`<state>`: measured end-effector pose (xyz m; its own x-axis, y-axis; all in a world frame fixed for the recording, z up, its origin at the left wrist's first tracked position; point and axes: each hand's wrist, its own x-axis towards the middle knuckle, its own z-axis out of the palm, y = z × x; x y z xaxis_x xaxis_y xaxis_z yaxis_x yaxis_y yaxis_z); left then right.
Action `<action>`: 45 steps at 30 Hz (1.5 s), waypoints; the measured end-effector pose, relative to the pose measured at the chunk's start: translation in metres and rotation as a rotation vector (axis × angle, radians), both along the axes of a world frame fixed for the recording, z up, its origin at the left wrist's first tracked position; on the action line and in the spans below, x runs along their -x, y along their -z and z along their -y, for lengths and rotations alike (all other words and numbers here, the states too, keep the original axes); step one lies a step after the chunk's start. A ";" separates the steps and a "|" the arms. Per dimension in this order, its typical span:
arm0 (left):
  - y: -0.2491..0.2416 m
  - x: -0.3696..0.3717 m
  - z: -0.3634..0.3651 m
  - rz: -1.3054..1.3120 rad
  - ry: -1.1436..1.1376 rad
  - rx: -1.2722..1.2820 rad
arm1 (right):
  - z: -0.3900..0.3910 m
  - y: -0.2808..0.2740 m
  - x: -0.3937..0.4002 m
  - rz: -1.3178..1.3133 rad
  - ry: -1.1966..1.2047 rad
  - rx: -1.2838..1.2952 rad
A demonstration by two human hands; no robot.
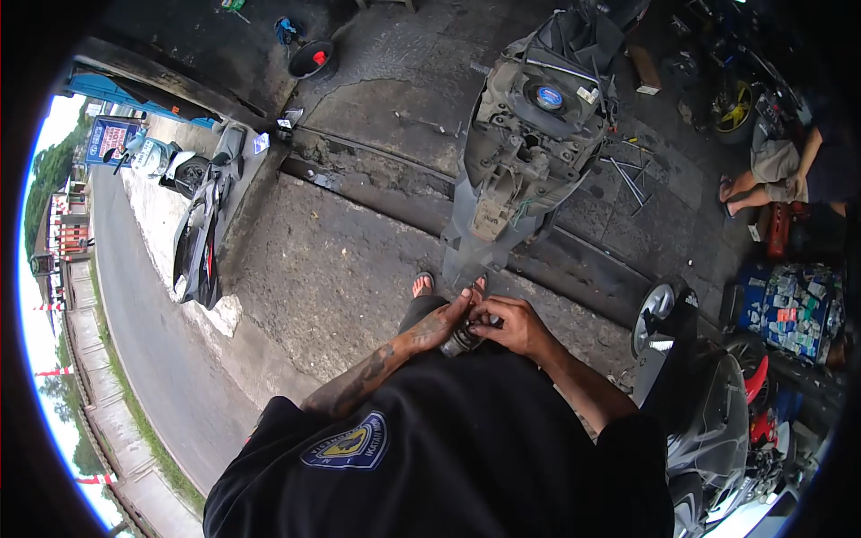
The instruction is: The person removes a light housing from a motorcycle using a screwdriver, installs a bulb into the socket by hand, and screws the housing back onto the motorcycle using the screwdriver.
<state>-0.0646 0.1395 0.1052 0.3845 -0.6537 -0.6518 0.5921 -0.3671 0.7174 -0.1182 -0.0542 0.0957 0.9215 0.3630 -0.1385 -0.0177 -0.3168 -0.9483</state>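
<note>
Close in front of my body, both hands meet at a small grey metal part (461,342), mostly covered by fingers, so its kind does not show. My left hand (439,325) is closed around the part from the left, thumb on top. My right hand (515,325) has its fingers curled in a pinch at the part's right side; whether they hold a separate small piece is hidden. Beyond my feet stands a partly stripped scooter (493,215), its inner frame and body panels bare.
Long T-handled tools (635,184) lie right of the scooter. A drain channel (377,202) crosses the floor. Removed dark body panels (204,238) lie at left by the road. A black bucket (313,61) stands behind. At right, a person's legs (762,190) show near a sticker-covered blue box (785,309).
</note>
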 end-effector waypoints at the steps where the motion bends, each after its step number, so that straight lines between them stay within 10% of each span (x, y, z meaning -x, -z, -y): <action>1: 0.002 0.001 -0.001 0.014 0.016 -0.043 | -0.001 0.001 0.000 -0.025 0.015 0.002; 7: 0.008 0.007 0.002 0.186 -0.054 -0.077 | 0.002 0.000 -0.011 0.150 -0.052 0.072; 16: -0.005 0.004 0.008 -0.330 -0.207 0.000 | 0.008 -0.005 -0.019 0.141 -0.106 0.020; 19: -0.002 0.011 0.013 0.061 -0.194 -0.191 | 0.011 -0.007 -0.019 0.124 -0.130 0.013; 36: 0.017 0.023 0.011 -0.518 -0.514 0.130 | 0.011 -0.009 -0.021 0.147 -0.095 0.077; 45: 0.054 0.041 0.008 0.054 -0.231 -0.181 | 0.005 -0.013 -0.021 0.048 -0.151 0.153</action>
